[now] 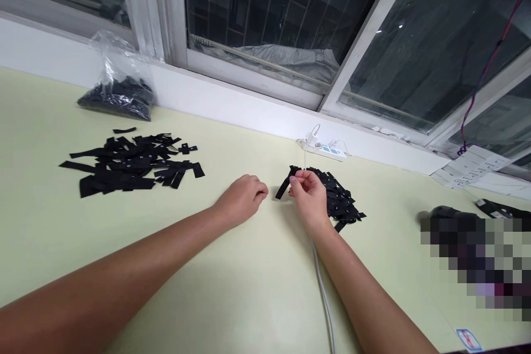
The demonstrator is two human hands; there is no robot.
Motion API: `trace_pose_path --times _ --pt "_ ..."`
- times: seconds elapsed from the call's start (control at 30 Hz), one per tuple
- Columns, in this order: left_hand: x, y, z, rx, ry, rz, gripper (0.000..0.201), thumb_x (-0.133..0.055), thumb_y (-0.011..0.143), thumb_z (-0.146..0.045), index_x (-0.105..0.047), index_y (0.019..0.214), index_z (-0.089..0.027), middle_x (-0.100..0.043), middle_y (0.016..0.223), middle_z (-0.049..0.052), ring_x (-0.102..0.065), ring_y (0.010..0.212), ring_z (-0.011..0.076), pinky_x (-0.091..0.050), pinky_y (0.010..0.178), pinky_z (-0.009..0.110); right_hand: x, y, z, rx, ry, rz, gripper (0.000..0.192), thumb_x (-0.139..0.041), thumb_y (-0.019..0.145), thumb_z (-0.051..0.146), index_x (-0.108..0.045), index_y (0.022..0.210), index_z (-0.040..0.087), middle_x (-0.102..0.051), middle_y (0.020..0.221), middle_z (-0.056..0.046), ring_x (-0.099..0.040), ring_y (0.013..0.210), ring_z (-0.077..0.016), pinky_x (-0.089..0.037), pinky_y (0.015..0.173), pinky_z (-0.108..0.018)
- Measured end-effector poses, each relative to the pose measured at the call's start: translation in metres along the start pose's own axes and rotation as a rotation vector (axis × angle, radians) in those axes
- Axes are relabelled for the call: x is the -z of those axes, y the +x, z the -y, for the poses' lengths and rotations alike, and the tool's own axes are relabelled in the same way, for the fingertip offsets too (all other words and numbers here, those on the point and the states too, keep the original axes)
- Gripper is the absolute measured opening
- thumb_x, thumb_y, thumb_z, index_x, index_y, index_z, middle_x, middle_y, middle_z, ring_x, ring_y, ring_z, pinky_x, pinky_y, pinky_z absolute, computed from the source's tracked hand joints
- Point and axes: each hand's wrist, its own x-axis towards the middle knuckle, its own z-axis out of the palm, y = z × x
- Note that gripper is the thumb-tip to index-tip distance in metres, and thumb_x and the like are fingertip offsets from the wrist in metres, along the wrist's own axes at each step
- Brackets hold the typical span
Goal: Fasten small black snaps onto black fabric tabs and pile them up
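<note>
My right hand [309, 196] pinches one black fabric strip [284, 186] by its end, just left of a small pile of black strips [341, 199] on the pale green table [232, 287]. My left hand [243, 197] rests on the table a little to the left, fingers curled in with nothing visible in them. A larger spread pile of black strips [133, 163] lies further left, well apart from both hands.
A clear plastic bag of black pieces [116, 94] sits at the back left against the wall. A white power strip [326, 149] lies by the window sill, and a white cable [326, 298] runs under my right forearm. Dark objects [498, 210] lie at the right.
</note>
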Motion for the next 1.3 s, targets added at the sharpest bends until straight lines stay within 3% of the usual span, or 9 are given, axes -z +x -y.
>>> trace_pose_path --times 0.23,0.57,0.7,0.9,1.3 --pt "0.005 0.000 -0.006 0.028 0.100 0.068 0.024 -0.044 0.089 -0.019 -0.068 0.095 -0.023 -0.070 0.093 0.005 -0.059 0.092 0.0253 -0.043 0.077 0.037 0.000 0.001 -0.001 0.018 -0.023 -0.006 0.034 -0.071 0.074 0.044 -0.058 0.092 0.018 -0.061 0.077 0.000 -0.056 0.062 -0.0128 -0.049 0.058 -0.028" --pt "0.006 0.000 -0.009 -0.029 0.278 0.168 0.028 -0.037 0.095 -0.019 -0.064 0.091 -0.020 -0.067 0.089 0.007 -0.059 0.089 0.0247 -0.041 0.077 0.037 0.001 0.000 -0.002 0.049 -0.062 0.002 0.029 -0.068 0.077 0.041 -0.058 0.093 0.019 -0.062 0.079 -0.001 -0.056 0.066 -0.0138 -0.049 0.063 -0.030" --pt "0.011 0.001 -0.015 0.024 0.338 0.193 0.025 -0.040 0.095 -0.021 -0.063 0.086 -0.019 -0.066 0.089 0.008 -0.059 0.088 0.0257 -0.040 0.074 0.037 0.001 0.000 -0.003 0.056 -0.060 0.001 0.029 -0.069 0.077 0.041 -0.058 0.093 0.019 -0.062 0.079 -0.001 -0.056 0.065 -0.0138 -0.049 0.063 -0.030" --pt "0.021 0.003 -0.019 0.022 0.292 0.200 0.018 -0.047 0.090 -0.024 -0.063 0.084 -0.019 -0.065 0.096 0.008 -0.059 0.092 0.0254 -0.041 0.078 0.038 0.000 0.000 -0.004 0.064 -0.060 0.005 0.028 -0.069 0.077 0.040 -0.058 0.093 0.019 -0.063 0.079 -0.001 -0.056 0.065 -0.0138 -0.048 0.063 -0.030" --pt "0.016 -0.001 -0.013 -0.051 0.155 0.147 0.006 -0.053 0.079 -0.021 -0.059 0.077 -0.020 -0.066 0.083 0.002 -0.058 0.078 0.0200 -0.041 0.074 0.034 0.002 0.000 -0.005 0.089 -0.104 -0.001 0.027 -0.067 0.078 0.040 -0.059 0.095 0.019 -0.064 0.080 -0.002 -0.057 0.067 -0.0148 -0.050 0.064 -0.031"
